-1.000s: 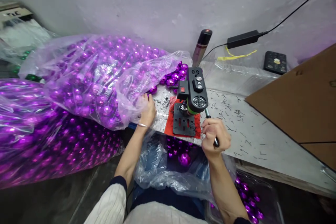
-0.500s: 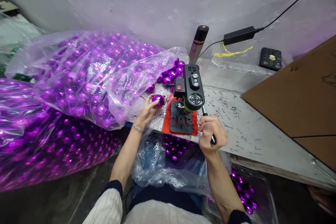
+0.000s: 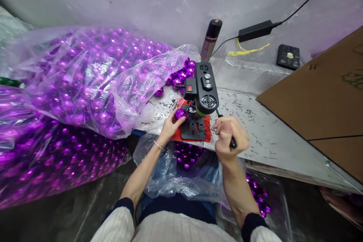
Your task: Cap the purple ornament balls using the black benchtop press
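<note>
A small black bench press machine point(image 3: 203, 90) stands on a black base plate point(image 3: 194, 129) over a red mat at the table's front edge. My left hand point(image 3: 171, 124) is closed on a shiny purple ball point(image 3: 180, 114) and holds it at the left side of the base plate, under the machine's head. My right hand point(image 3: 230, 138) is wrapped round the machine's black lever handle point(image 3: 226, 128) on the right side. A big clear bag of purple balls point(image 3: 87, 75) lies to the left of my left hand.
Another bag of purple balls point(image 3: 42, 159) lies lower left. An open plastic bag with balls point(image 3: 187, 159) hangs below the table edge. Metal bits litter the table point(image 3: 269, 140). Cardboard point(image 3: 326, 94) leans at right. A spray can point(image 3: 210, 39), power adapter point(image 3: 255, 31) and black box point(image 3: 287, 56) stand at the back.
My left hand took a purple ball from beside the big bag and carried it right to the machine's base plate. My right hand stayed on the lever.
</note>
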Tool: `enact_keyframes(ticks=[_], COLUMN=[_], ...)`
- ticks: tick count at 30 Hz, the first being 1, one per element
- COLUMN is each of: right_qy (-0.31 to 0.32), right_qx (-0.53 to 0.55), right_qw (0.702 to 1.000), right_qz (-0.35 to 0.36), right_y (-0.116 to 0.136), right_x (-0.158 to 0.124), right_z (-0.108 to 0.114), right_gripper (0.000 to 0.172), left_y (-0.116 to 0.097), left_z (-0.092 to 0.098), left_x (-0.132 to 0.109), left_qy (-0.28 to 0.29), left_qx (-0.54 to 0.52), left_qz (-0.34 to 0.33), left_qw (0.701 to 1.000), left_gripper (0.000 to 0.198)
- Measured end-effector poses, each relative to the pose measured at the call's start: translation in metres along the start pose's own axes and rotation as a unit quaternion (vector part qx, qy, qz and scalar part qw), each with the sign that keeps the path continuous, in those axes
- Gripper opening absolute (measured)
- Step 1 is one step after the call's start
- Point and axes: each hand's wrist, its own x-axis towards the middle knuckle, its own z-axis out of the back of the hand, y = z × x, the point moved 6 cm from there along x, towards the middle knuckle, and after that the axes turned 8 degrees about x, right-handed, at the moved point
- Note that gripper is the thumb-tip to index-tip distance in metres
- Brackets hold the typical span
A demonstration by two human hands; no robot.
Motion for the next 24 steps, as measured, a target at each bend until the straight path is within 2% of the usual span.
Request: enact_keyframes(ticks=[2, 5, 8, 16, 24], right_qy=[-0.008, -0.013, -0.014, -0.004, 0.010], right_qx=[0.003, 0.008, 0.007, 0.004, -0.001], right_qw=[1.000, 0.999, 0.999, 1.000, 1.000], right_qz=[-0.018, -0.035, -0.035, -0.027, -0.024], right_y=[0.002, 0.004, 0.005, 0.005, 0.002], right_x=[0.006, 0.013, 0.014, 0.009, 0.003], right_z=[0.000, -0.001, -0.001, -0.001, 0.001], right_gripper=[0.031, 0.032, 0.033, 0.031, 0.029], left_y=[0.001, 0.000, -0.001, -0.009, -0.009], left_z=[-0.007, -0.013, -0.019, -0.035, -0.040], left_x=[-0.004, -0.009, -0.010, -0.016, -0.016], left_qy=[0.005, -0.009, -0.007, 0.023, 0.045], left_qx=[0.095, 0.221, 0.280, 0.255, 0.233], left_qz=[-0.035, -0.093, -0.139, -0.224, -0.225], left_qw=[0.995, 0.971, 0.950, 0.940, 0.945], left_gripper=[0.068, 0.069, 0.071, 0.067, 0.066])
